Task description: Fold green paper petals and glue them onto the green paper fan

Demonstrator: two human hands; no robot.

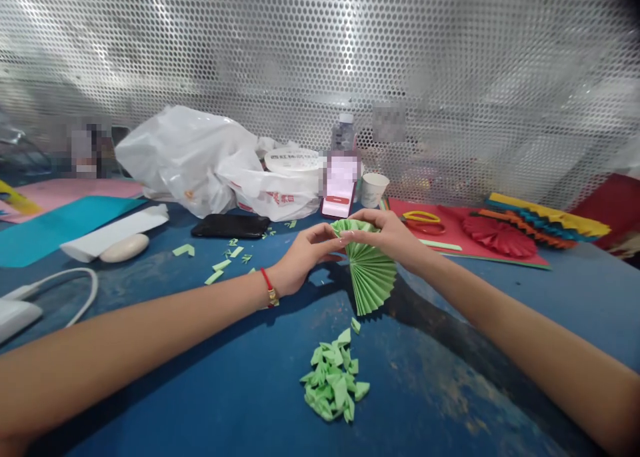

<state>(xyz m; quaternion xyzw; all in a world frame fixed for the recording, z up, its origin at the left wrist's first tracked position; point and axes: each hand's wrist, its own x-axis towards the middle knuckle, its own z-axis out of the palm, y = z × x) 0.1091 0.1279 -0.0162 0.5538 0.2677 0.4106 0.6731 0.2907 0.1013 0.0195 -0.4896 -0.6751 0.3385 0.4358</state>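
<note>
A green pleated paper fan (pixel 374 277) is spread out above the blue table, its folds radiating downward. My left hand (pixel 305 254) pinches its upper left edge between thumb and fingers. From the other side my right hand (pixel 383 234) grips the top of the fan, its fingers bent over the paper. Both sets of fingertips meet near the fan's centre, where the paper is partly hidden. Closer to me lies a heap of small green paper scraps (pixel 333 380). More green cuttings (pixel 219 265) are scattered left of my left hand.
Behind my hands stand a phone (pixel 341 184), a paper cup (pixel 374 189) and a bottle (pixel 343 134). White plastic bags (pixel 185 157) and a black phone (pixel 230 226) lie left. At right, scissors (pixel 425 225) and a red pleated rosette (pixel 500 236) rest on red paper (pixel 480 254).
</note>
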